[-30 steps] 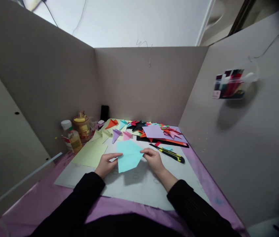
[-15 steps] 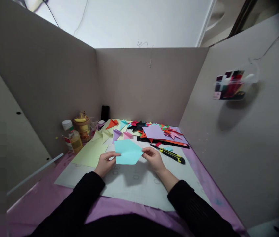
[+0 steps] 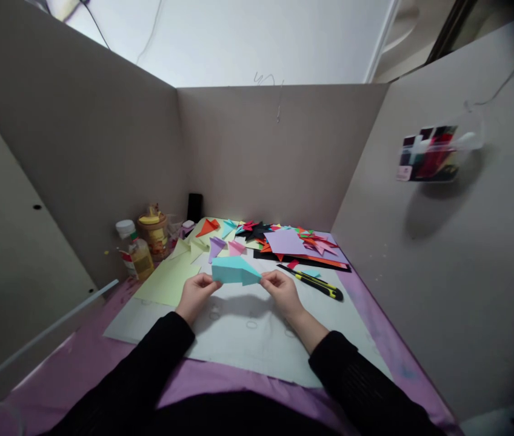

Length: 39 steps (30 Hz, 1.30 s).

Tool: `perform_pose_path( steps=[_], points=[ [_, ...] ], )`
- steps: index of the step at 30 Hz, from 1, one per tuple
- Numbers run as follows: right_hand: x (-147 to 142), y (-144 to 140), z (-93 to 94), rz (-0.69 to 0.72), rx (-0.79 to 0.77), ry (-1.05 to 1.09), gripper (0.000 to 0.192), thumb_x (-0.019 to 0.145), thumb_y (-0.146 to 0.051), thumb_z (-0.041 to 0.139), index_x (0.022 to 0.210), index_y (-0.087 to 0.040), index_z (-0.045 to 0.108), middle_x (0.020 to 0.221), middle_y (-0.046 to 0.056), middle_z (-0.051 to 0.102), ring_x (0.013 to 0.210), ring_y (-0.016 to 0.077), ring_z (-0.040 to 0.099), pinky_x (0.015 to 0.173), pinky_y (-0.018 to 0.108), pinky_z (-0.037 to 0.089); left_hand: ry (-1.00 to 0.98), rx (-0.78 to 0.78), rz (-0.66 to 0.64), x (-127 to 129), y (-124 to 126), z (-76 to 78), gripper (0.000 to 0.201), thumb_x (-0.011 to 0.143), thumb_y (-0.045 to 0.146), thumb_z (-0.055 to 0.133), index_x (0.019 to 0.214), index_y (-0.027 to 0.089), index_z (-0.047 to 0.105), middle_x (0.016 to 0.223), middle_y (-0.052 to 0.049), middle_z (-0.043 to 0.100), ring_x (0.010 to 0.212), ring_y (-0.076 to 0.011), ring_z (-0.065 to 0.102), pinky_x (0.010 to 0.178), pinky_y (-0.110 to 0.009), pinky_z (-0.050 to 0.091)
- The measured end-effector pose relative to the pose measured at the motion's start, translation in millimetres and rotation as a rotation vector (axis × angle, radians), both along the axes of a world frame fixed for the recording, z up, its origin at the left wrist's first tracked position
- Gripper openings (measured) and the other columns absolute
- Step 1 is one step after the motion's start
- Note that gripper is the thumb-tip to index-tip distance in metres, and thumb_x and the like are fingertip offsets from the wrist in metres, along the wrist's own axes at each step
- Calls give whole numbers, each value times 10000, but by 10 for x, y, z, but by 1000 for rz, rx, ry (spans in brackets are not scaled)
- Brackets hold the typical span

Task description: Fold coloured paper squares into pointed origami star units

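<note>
A light blue paper, partly folded, is held a little above the grey cutting mat. My left hand pinches its left end and my right hand pinches its pointed right end. The paper is tilted nearly flat, so I see it almost edge-on. Both sleeves are black.
A yellow-and-black utility knife lies right of my right hand. Behind are a pale green sheet, several small folded paper shapes, and a pile of coloured paper. A glue bottle and a jar stand at the left. Cardboard walls enclose the desk.
The blue paper was lifted off the mat and tipped away from me, from a broad face-on shape to a thin slanted one. Both hands rose slightly with it.
</note>
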State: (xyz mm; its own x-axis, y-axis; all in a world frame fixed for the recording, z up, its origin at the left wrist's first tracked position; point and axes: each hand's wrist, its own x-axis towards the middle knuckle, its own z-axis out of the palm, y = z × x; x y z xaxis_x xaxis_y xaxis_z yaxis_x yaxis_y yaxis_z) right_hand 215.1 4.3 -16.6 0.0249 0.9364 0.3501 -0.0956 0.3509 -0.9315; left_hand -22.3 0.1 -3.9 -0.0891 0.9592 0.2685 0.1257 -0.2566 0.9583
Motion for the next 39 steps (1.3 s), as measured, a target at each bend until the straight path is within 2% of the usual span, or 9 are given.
perform_pose_path(
  steps=[4,8,12,20,27,33,36,39],
  points=[
    [-46,-3,-3,-52,-7,-38,204,685,-368,699,689,-182,617,703,35,656,670,171,594,648,303,465,-85,-55,-19,11,33,-17,301,584,336,761,543,148,530,504,37,535,481,-88,481,495,-213,376],
    [-69,2,-1,-100,-28,-59,215,689,-380,683,672,-182,602,662,28,644,648,169,587,629,293,464,-146,-139,-103,21,46,-27,274,591,336,757,611,139,568,587,-10,620,556,-126,566,546,-234,425],
    [-71,14,-17,-125,-37,-58,198,687,-359,678,658,-184,591,657,26,639,643,166,582,624,290,460,-122,-201,-182,29,49,-49,282,623,372,736,681,131,600,666,-57,670,648,-168,624,580,-252,455],
    [-102,49,-80,-55,-60,31,264,634,-392,727,651,-191,556,618,-2,613,572,140,539,565,268,436,-118,-111,-112,20,83,-93,306,591,380,756,611,146,560,588,-11,615,579,-141,586,570,-250,448],
    [-176,36,-58,-42,-106,255,285,569,-325,769,562,-184,521,691,16,628,664,155,577,694,320,470,-136,-62,-89,39,48,-36,321,597,357,756,562,156,508,542,27,546,526,-99,506,544,-228,401],
    [-236,-12,-32,-75,-88,270,314,598,-337,746,671,-205,470,631,-19,581,597,137,547,629,298,474,-129,-66,-75,53,43,-22,375,588,389,751,556,167,450,539,35,522,508,-91,485,529,-221,392],
    [-212,1,-38,-117,-66,251,329,611,-330,738,733,-217,453,634,-35,560,591,132,539,615,282,469,-131,-61,-81,41,58,-42,367,597,390,741,577,169,449,592,21,554,550,-103,517,559,-228,417],
    [-159,19,-39,-167,-21,151,284,655,-328,709,742,-217,463,671,-27,554,610,132,534,613,268,456,-75,20,-23,16,47,-38,287,664,396,687,685,170,512,780,-32,631,709,-148,589,674,-270,463]
  ],
)
